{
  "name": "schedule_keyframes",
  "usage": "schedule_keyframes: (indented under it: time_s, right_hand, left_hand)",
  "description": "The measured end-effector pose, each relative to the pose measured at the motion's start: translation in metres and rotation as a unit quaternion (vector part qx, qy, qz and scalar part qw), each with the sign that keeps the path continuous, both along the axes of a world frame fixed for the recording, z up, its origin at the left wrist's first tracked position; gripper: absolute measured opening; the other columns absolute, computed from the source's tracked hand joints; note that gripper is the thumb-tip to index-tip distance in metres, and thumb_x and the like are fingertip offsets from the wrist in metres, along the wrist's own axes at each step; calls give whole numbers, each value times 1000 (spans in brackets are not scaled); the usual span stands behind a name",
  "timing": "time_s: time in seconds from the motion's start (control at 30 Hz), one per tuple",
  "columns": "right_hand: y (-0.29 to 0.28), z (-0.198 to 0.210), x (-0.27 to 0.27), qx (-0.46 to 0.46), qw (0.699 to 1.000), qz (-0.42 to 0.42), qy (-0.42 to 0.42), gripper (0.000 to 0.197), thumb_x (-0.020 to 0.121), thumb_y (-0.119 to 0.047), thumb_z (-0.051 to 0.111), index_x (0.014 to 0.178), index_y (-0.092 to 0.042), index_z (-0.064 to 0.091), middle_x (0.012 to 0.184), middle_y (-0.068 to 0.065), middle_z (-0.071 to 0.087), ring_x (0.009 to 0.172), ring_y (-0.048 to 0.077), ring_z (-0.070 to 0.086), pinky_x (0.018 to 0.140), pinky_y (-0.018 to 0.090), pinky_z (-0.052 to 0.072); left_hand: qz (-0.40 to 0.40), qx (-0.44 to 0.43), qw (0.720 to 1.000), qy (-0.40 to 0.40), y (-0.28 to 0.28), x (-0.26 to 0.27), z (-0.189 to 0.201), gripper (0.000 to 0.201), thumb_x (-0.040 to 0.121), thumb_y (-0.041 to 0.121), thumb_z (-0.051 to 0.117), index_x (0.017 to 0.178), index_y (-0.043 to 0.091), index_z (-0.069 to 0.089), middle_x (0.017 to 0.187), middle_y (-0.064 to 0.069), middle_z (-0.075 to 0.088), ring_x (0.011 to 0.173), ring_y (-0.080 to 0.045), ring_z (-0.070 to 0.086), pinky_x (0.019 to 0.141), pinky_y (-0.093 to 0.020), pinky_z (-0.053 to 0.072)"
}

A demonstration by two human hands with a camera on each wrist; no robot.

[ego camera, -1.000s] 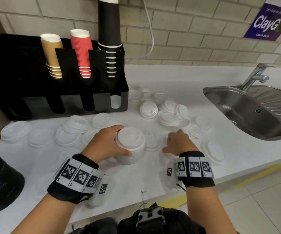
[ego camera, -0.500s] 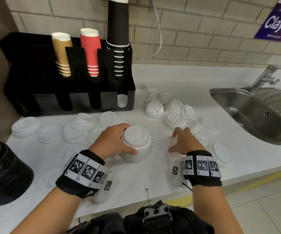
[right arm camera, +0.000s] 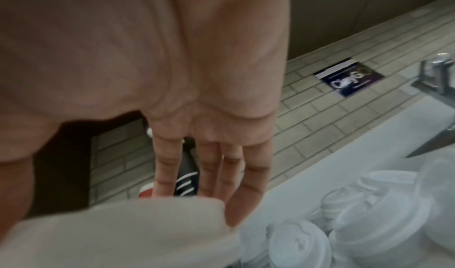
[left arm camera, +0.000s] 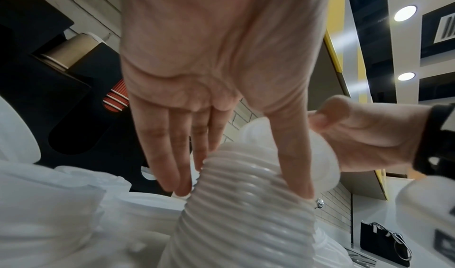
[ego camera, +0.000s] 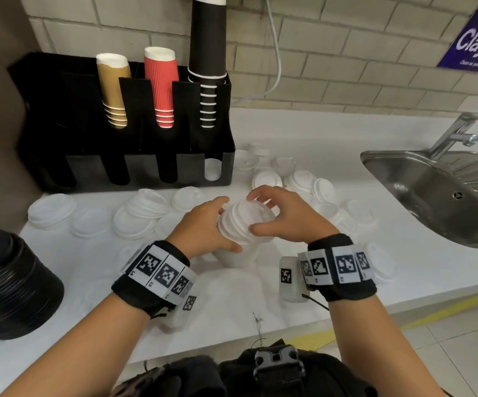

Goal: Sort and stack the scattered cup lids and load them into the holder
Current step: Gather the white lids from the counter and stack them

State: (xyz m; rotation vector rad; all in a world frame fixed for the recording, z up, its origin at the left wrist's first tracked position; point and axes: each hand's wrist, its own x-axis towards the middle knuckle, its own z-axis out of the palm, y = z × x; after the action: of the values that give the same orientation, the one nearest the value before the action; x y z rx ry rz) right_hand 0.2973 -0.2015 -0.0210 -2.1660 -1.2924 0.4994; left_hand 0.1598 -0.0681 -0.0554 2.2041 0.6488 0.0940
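A tall stack of white cup lids stands on the white counter in front of me. My left hand grips its left side, fingers on the far side and thumb on the near side. My right hand holds a white lid on top of that stack, thumb in front and fingers over the back edge. More white lids lie scattered behind the hands and to their right. The black holder stands at the back left.
Low piles of larger white lids lie in a row before the holder, which carries brown, red and black cup stacks. A stack of black lids sits at the left edge. A steel sink with a tap is on the right.
My right hand left the scattered lids on the right, came left with a lid and now holds it on top of the stack. My left hand stayed on the stack.
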Motion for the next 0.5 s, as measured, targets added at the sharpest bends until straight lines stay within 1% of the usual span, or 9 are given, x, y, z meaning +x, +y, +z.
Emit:
schedule_keyframes:
  time_s: [0.07,0.13,0.23,0.3,0.37,0.43,0.5]
  right_hand:
    - [7,-3,1,-22,1000,11,-15,50,68,-28,79,112,-33,57,113,1,55,100,12,52,80,20,41]
    - [12,-5,2,-38,999,22,-22,51,68,-29,80,114,-31,58,112,3,54,100,13,51,81,23,40]
    - [19,-6,2,-46,998,38,-36,53,67,-29,80,115,-30,58,110,1,52,99,14,50,75,18,38]
    - [22,-7,0,-49,997,47,-45,54,66,-29,81,115,-30,58,107,0,51,97,14,49,71,15,37]
    - [25,-8,-2,-53,996,52,-53,56,64,-30,81,116,-30,58,104,-1,49,95,14,48,69,16,36]
    - [28,-9,-4,-60,995,56,-66,59,63,-31,81,117,-30,58,104,-2,48,97,14,46,72,20,37]
    - [29,-11,-6,-67,993,56,-73,62,63,-31,82,120,-29,57,107,-2,47,101,15,44,78,23,38]
  left_hand:
    - [3,-8,1000,-4,-1,-1,-1,116,58,27,92,152,23,23,135,0,53,114,-22,57,97,-38,48]
    - [6,-13,1000,-10,-2,-1,-1,121,59,26,92,153,23,16,134,1,53,113,-22,57,97,-38,48]
    - [13,-18,1000,-12,-2,-1,-3,124,60,25,92,154,22,11,135,1,52,114,-22,56,98,-38,47]
    - [16,-23,1000,-12,-2,-1,-4,126,60,25,92,155,23,10,136,1,51,116,-23,56,98,-38,47]
    - [19,-27,999,-13,-2,-1,-5,125,60,25,92,155,23,10,136,2,51,117,-23,55,97,-37,47]
    - [18,-24,999,-12,-3,-2,-5,123,60,24,92,154,23,12,134,2,52,115,-22,56,95,-35,47]
    - [15,-18,1000,-12,-4,-3,-4,115,60,25,91,151,23,21,133,2,53,114,-22,56,95,-34,47]
